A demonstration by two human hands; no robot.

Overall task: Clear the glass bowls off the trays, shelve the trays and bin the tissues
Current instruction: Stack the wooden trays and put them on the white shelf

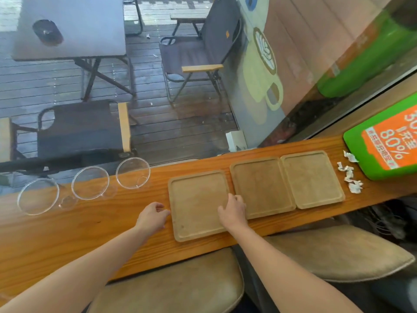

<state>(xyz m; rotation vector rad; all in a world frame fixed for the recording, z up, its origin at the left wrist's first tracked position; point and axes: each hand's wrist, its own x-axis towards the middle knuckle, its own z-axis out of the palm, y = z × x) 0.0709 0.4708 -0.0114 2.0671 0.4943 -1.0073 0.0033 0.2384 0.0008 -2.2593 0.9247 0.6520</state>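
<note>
Both grips at tray (198,206) edges, wooden counter (90,233).

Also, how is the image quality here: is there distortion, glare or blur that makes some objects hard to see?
Head view: the wide-angle lens bends the wooden counter into a curve; the window behind shows reflections of a cup drawing; the three glass bowls are transparent, so only their rims read clearly; the crumpled tissues look soft and lack detail; the three trays are evenly lit, without hard shadows.

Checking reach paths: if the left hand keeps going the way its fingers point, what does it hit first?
Probably the left edge of the nearest tray: the left hand points right, with its fingertips just short of it.
</note>
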